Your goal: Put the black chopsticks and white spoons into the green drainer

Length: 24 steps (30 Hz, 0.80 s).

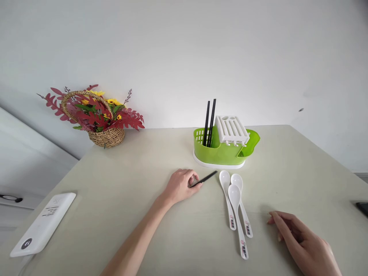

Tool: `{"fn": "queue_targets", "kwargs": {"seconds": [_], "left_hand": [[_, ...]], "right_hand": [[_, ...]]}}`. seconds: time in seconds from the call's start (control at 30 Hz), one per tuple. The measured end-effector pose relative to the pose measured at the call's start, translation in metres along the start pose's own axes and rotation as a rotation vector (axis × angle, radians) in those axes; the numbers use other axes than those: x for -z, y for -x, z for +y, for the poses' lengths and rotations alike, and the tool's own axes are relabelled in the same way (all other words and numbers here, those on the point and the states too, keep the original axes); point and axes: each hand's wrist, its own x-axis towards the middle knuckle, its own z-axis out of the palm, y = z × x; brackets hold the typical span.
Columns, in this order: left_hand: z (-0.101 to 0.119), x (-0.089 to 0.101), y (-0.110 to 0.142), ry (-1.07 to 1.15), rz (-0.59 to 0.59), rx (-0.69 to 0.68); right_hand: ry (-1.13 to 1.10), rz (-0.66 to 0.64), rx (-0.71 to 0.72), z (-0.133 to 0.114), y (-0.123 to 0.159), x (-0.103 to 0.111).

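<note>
My left hand (181, 184) rests on the table with its fingers pinched round a black chopstick (207, 178) that points toward the green holder. The green cutlery holder (221, 152) stands behind it, with two black chopsticks (209, 122) upright in its left part and a white slotted insert (231, 129) on top. Three white spoons (235, 203) lie side by side on the table just right of my left hand. My right hand (301, 239) lies flat on the table at the lower right, fingers stretched out, holding nothing, a short way right of the spoons.
A wicker basket of red leaves and yellow flowers (97, 115) stands at the back left against the wall. A white flat device (43, 224) lies near the table's left edge. A dark object (362, 207) shows at the right edge. The beige table (138, 180) meets the wall behind.
</note>
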Motion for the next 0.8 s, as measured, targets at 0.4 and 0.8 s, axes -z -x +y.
{"fn": "queue_targets", "kwargs": {"seconds": [0.4, 0.8], "left_hand": [[-0.010, 0.010, 0.004, -0.158, 0.054, -0.125], [-0.015, 0.002, 0.003, -0.228, 0.211, -0.120]], "right_hand": [[0.015, -0.103, 0.013, 0.034, -0.020, 0.001], [-0.003, -0.054, 0.013, 0.026, -0.016, 0.001]]}}
